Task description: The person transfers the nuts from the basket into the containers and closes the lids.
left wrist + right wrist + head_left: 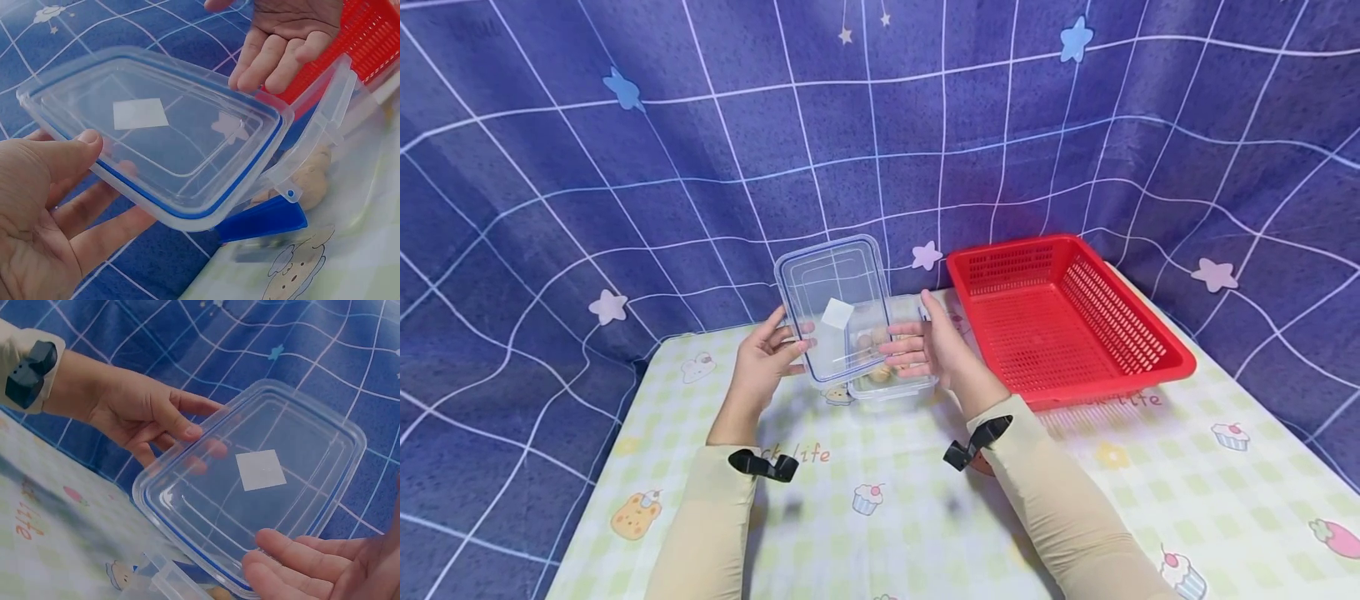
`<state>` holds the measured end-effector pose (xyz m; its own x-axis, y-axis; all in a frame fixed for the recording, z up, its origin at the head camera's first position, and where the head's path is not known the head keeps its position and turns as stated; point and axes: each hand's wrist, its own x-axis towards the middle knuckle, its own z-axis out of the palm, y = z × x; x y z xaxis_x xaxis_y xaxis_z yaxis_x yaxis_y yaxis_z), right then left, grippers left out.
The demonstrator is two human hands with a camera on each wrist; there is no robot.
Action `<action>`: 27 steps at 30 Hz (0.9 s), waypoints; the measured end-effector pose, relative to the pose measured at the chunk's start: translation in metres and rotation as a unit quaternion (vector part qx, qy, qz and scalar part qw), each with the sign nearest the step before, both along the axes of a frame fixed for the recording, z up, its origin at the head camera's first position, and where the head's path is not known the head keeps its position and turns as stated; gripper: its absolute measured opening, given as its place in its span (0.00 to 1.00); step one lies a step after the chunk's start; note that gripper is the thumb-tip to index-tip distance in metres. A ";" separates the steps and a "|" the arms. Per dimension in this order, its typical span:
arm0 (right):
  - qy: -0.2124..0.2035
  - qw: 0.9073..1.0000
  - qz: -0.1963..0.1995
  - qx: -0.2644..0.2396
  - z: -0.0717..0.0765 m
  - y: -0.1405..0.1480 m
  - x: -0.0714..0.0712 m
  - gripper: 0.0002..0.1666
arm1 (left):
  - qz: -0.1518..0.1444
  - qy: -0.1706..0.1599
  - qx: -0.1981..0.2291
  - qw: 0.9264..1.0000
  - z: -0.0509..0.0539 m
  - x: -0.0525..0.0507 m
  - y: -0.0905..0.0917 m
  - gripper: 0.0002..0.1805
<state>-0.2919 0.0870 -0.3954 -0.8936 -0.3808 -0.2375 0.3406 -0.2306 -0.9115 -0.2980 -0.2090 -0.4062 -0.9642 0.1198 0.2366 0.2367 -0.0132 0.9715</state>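
A clear plastic lid (820,283) with a blue seal and a white square label (837,313) is held up, tilted. My left hand (763,358) grips its left edge, thumb on the near face and fingers behind. My right hand (936,346) has its fingers extended beside the lid's right edge; whether they touch it I cannot tell. Below and behind the lid stands a clear food container (891,392) on the table, partly hidden by lid and right hand. Several round tan items (310,181) lie inside it; their kind is unclear. A blue clip (265,220) shows beside the container in the left wrist view.
A red perforated plastic basket (1045,333) stands to the right of the container. The table (805,533) wears a green-and-white checked cloth with cartoon prints. A blue grid-patterned curtain (880,125) hangs behind and at the sides.
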 end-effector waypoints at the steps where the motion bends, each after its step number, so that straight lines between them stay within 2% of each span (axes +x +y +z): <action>1: -0.003 1.000 -0.001 -0.006 0.000 0.000 0.000 0.61 | -0.002 0.004 0.003 1.000 0.000 0.000 0.000 0.39; 7: -0.022 0.999 0.002 -0.045 0.003 0.002 0.000 0.61 | -0.015 0.018 0.016 1.000 0.001 0.001 0.001 0.33; 14: -0.026 0.995 0.028 -0.091 0.010 0.006 0.005 0.59 | -0.028 0.048 0.021 0.998 0.004 0.001 0.004 0.23; 17: -0.026 0.994 0.037 -0.097 0.011 0.007 0.007 0.58 | -0.024 0.048 0.021 0.998 0.004 -0.001 0.005 0.24; 21: -0.037 0.991 0.046 -0.117 0.011 0.006 0.007 0.54 | -0.014 0.036 0.025 0.999 0.002 -0.003 0.006 0.29; 24: -0.053 0.988 0.047 -0.134 0.010 0.006 0.007 0.48 | -0.013 0.040 0.023 0.999 -0.001 -0.004 0.007 0.31; 27: -0.068 0.983 0.044 -0.167 0.009 0.007 0.007 0.33 | -0.027 0.063 0.029 0.997 -0.003 -0.005 0.008 0.30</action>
